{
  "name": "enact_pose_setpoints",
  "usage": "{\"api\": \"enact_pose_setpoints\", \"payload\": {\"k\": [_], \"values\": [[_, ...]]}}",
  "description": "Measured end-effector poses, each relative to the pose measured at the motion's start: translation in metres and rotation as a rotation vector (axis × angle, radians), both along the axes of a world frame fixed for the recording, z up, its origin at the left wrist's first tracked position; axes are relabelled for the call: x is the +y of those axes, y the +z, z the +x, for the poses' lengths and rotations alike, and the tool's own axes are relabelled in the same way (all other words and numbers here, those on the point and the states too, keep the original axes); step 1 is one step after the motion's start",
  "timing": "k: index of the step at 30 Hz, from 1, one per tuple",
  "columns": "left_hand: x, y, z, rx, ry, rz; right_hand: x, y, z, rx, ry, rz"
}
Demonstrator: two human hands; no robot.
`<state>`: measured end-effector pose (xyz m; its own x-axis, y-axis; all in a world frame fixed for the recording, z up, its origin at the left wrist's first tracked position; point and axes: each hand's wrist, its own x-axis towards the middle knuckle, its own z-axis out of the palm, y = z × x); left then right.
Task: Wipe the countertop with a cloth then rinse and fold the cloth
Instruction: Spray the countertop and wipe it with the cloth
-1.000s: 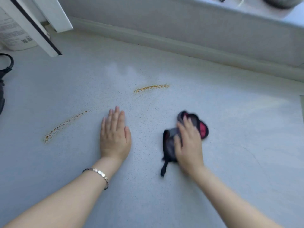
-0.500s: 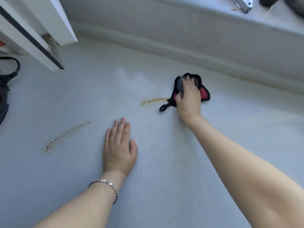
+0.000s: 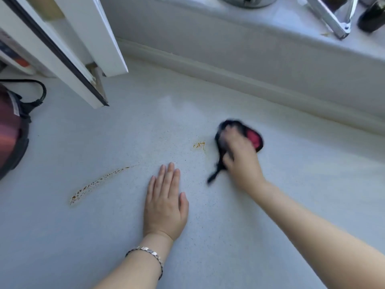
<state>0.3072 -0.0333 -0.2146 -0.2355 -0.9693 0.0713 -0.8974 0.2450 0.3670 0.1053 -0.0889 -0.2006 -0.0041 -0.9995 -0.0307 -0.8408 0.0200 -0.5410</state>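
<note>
My right hand [image 3: 241, 161] presses a bunched dark grey and red cloth [image 3: 255, 138] onto the pale speckled countertop [image 3: 208, 236]; both are motion-blurred, and a black strap of the cloth trails toward me. Just left of the cloth lies a small brown smear [image 3: 199, 145]. A longer brown streak [image 3: 98, 182] runs diagonally at the left. My left hand [image 3: 165, 202] lies flat on the counter with its fingers together and nothing under it, a bracelet on its wrist.
An open white cabinet door [image 3: 68, 49] hangs over the counter at upper left. A dark appliance with a black cord [image 3: 12, 130] stands at the left edge. Behind a raised ledge [image 3: 250, 65], a metal pot base, a chrome stand [image 3: 333, 19] and a dark bottle stand.
My right hand has pulled the cloth back toward me across the small smear, which is now shorter. The left hand has stayed flat in place. The view has tilted up a little.
</note>
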Motion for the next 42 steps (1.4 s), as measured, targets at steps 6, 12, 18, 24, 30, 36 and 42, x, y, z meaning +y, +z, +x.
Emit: {"api": "enact_pose_setpoints", "payload": {"k": [6, 12, 18, 24, 30, 36, 42], "values": [[-0.001, 0.001, 0.0, 0.005, 0.005, 0.011, -0.006, 0.015, -0.06, 0.05, 0.049, 0.035], [0.0, 0.001, 0.0, 0.009, 0.006, 0.01, -0.067, 0.006, 0.026, 0.037, -0.154, -0.03], [0.0, 0.002, 0.0, 0.009, 0.008, 0.004, -0.05, 0.005, 0.016, 0.073, 0.495, -0.06], [-0.001, 0.002, 0.0, 0.016, 0.005, -0.011, -0.044, 0.016, -0.069, 0.021, -0.302, 0.039], [0.0, 0.001, 0.0, 0.033, 0.009, -0.011, -0.012, -0.001, 0.029, -0.018, 0.046, -0.035], [-0.001, 0.004, -0.001, 0.009, 0.012, -0.012, 0.033, 0.009, -0.089, 0.083, 0.319, 0.021], [0.002, 0.004, -0.004, 0.021, 0.014, 0.062, 0.017, 0.016, -0.041, -0.026, -0.495, 0.077]]}}
